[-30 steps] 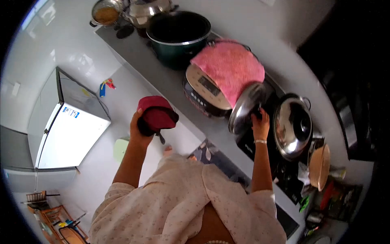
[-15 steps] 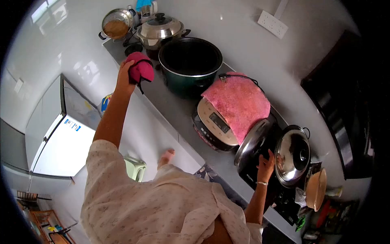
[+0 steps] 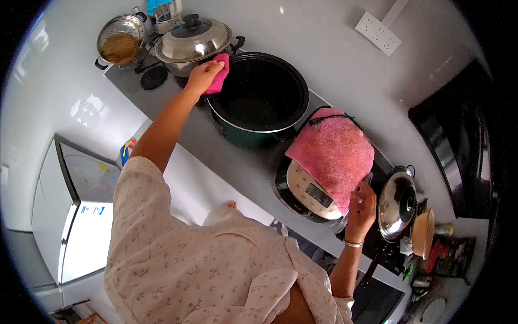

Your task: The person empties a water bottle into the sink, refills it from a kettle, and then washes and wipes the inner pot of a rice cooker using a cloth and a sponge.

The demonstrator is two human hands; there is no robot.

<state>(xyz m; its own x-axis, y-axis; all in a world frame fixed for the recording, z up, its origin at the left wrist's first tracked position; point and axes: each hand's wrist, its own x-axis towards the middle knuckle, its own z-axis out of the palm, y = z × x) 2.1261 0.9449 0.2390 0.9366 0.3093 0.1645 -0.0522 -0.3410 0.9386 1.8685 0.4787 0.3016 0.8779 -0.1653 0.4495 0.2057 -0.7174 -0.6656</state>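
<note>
Dark pink cloth [image 3: 219, 82] is bunching in the nearly closed left hand [image 3: 203, 77], pinched between thumb and fingers at the rim of the big green pot [image 3: 243, 139]. On that pot's right, a pink towel [image 3: 334, 151] is covering part of a rice cooker [image 3: 302, 186]. Beyond the towel, the right hand [image 3: 362, 209] is curling half open beside a mostly hidden metal lid [image 3: 342, 222]; whether it's gripping that, I can't tell.
</note>
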